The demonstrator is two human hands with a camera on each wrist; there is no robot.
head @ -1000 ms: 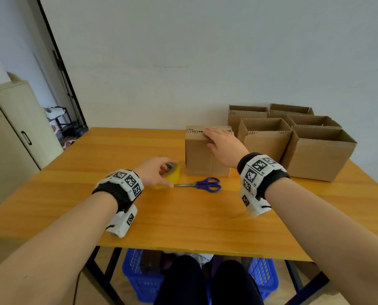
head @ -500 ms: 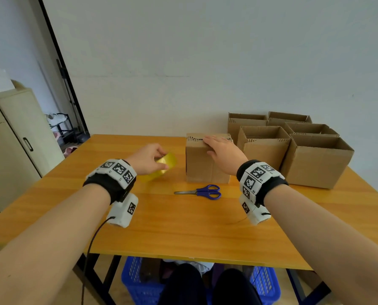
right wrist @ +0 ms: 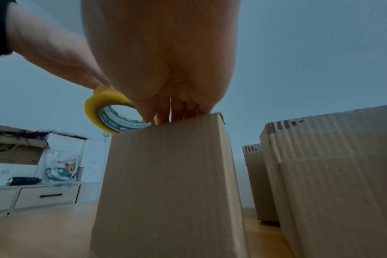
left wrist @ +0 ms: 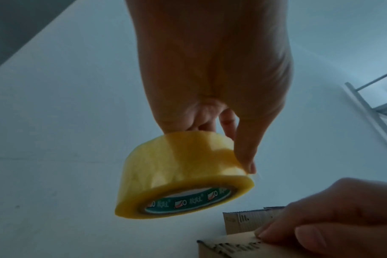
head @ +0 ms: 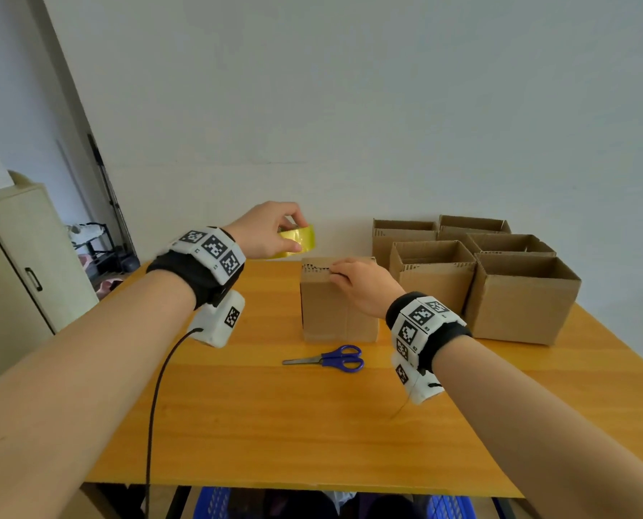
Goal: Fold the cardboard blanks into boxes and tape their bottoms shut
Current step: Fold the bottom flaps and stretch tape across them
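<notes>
A folded cardboard box (head: pixel 334 312) stands on the wooden table (head: pixel 275 425) with its closed flaps facing up. My right hand (head: pixel 361 282) rests on its top, fingers pressing the flaps down near the left edge; the right wrist view shows this box (right wrist: pixel 170 183) under those fingers (right wrist: pixel 179 110). My left hand (head: pixel 275 234) grips a roll of yellow tape (head: pixel 299 237) in the air, just above and left of the box top. In the left wrist view the roll (left wrist: pixel 177 176) hangs from thumb and fingers, close to the box corner (left wrist: pixel 243 221).
Blue-handled scissors (head: pixel 334 359) lie on the table in front of the box. Several open-topped boxes (head: pixel 518 297) are grouped at the back right. A beige cabinet (head: pixel 24 264) stands to the left. A blue basket (head: pixel 215 503) sits under the table's near edge.
My left hand has lifted the tape roll off the table and carried it up and right toward the box top. My right hand has stayed on the box.
</notes>
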